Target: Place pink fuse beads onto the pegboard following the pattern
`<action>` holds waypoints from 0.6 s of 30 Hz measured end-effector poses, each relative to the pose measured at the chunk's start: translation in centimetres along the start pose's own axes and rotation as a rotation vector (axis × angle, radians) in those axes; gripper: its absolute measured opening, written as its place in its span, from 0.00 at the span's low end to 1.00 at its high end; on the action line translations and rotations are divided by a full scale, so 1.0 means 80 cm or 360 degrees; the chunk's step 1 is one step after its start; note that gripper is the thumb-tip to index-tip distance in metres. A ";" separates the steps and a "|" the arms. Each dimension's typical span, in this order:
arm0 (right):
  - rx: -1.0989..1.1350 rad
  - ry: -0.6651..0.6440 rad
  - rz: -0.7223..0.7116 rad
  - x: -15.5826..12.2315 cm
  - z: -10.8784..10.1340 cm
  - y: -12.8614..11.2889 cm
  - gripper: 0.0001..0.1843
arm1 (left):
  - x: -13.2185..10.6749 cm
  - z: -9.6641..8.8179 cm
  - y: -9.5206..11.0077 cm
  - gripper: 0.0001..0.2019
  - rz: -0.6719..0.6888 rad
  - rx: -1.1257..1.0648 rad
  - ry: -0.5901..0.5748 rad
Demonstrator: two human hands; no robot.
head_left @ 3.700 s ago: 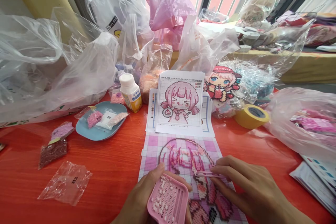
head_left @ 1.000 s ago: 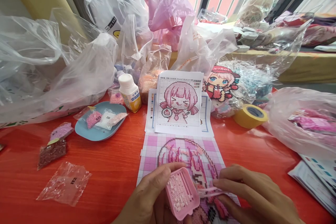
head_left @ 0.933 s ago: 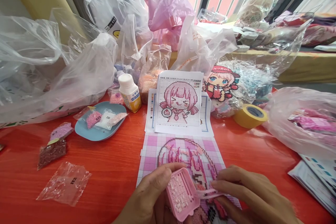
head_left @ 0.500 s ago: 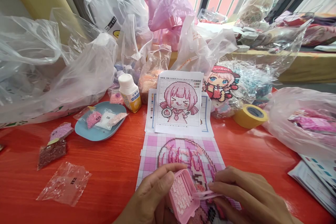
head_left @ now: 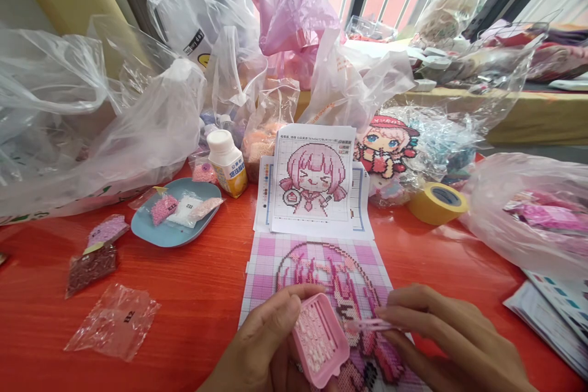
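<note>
At the bottom centre my left hand (head_left: 261, 349) grips a small pink bead tray (head_left: 319, 340) filled with pink and white beads, tilted over the work. Beside it my right hand (head_left: 441, 334) pinches pink tweezers (head_left: 367, 324) whose tips point left, just right of the tray and over the pink bead picture (head_left: 328, 282) on its pink grid pegboard (head_left: 264, 263). Above the board lies the printed pattern sheet (head_left: 315, 180) of a pink-haired figure.
The red table (head_left: 197, 282) holds a blue dish (head_left: 172, 223) of bead packets, a white bottle (head_left: 226, 162), loose bead bags (head_left: 92, 263), an empty clear bag (head_left: 113, 321), a yellow tape roll (head_left: 438, 202), a finished bead figure (head_left: 383, 147), and many plastic bags behind and at right (head_left: 533, 208).
Over the last second the tweezers lifted slightly away from the tray toward the bead picture. The tray stayed tilted in my left hand; earlier it was held lower and flatter.
</note>
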State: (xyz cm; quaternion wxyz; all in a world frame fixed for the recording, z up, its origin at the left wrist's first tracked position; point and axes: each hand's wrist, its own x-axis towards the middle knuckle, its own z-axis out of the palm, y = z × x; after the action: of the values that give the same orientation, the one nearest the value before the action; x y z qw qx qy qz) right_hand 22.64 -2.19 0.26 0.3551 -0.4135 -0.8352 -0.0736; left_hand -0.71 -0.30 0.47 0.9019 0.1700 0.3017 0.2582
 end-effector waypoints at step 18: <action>-0.0036 -0.0337 0.0068 -0.027 0.012 0.023 0.05 | 0.016 -0.023 -0.017 0.25 0.0106 -0.0189 0.0044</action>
State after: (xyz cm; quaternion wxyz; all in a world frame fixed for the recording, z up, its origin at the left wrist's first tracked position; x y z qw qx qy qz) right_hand 24.37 -1.93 -2.20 0.2616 -0.4408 -0.8581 -0.0312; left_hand -0.52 -0.40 -2.11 0.8970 0.1226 0.2926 0.3077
